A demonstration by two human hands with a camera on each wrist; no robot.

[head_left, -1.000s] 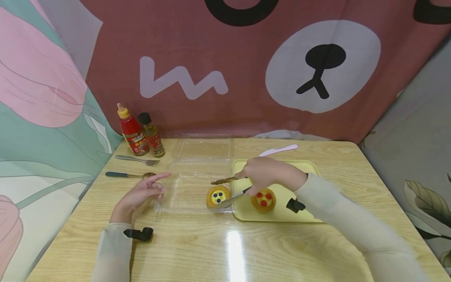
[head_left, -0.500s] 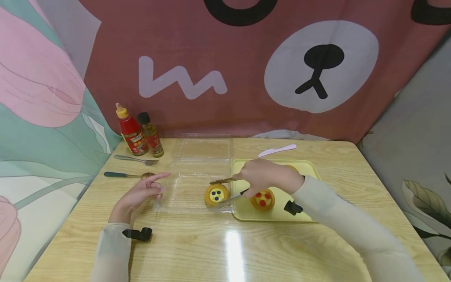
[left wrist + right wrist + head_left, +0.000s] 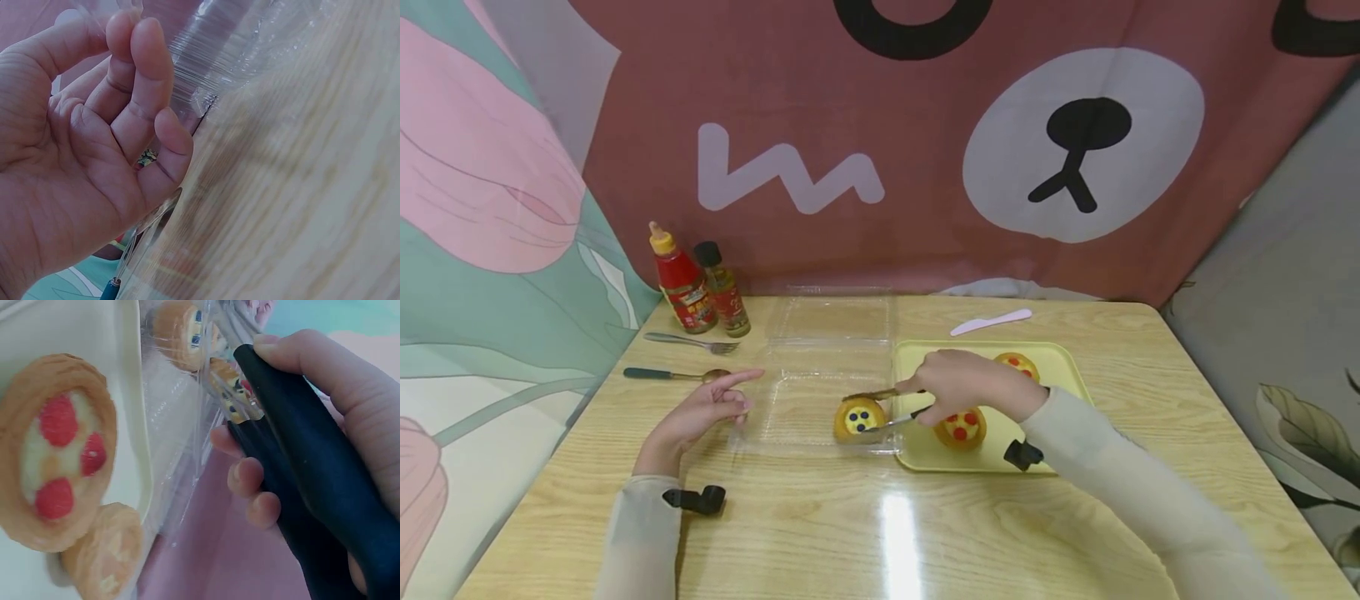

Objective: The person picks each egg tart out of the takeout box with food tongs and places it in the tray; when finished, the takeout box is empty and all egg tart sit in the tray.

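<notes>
In the head view, my right hand (image 3: 958,382) grips a pair of tongs with black handles (image 3: 306,440) and metal arms. The tongs' ends lie on both sides of a tart with blueberries (image 3: 859,418), in the right front part of a clear plastic clamshell container (image 3: 812,450) with its lid folded back. My left hand (image 3: 696,419) is at the container's left edge, its index finger stretched out in the head view. Thumb and fingertips pinch the plastic edge in the left wrist view. A tart with red berries (image 3: 961,428) sits on a yellow tray (image 3: 1000,462), below my right hand.
Another red-topped tart (image 3: 1019,365) lies toward the tray's back. A pink knife (image 3: 991,322) is behind the tray. At left are a fork (image 3: 691,340), a spoon (image 3: 677,374), a red sauce bottle (image 3: 685,287) and a smaller black-capped bottle (image 3: 725,292).
The blueberry tart has shifted slightly left, with the tongs' ends still beside it. My right hand has moved down a little, and the rear tart shows more. My left hand stays put.
</notes>
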